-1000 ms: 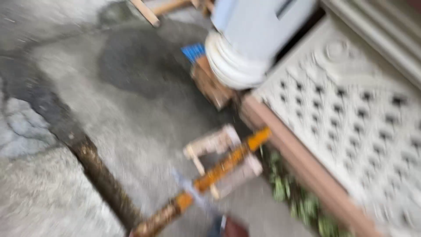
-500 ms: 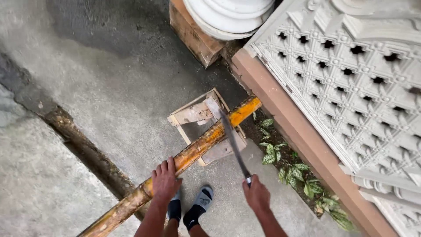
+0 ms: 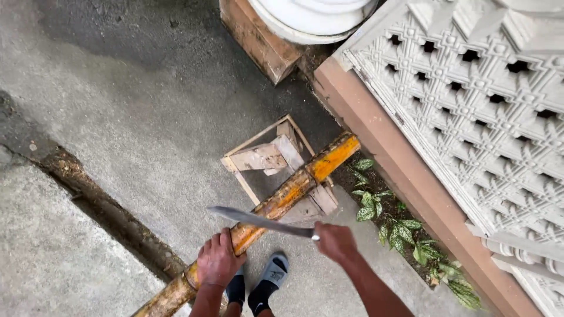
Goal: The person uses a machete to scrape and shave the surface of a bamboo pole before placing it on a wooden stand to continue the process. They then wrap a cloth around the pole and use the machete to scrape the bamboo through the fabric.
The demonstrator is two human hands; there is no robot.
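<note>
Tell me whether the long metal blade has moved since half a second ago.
Yes. The long metal blade has swung from along the yellow bamboo pole to lying crosswise over it.

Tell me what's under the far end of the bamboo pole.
A small wooden stand props the pole off the concrete ground. The pole hides the stand's middle; where they touch can't be seen. A long blade crosses above the pole nearer the hands.
</note>
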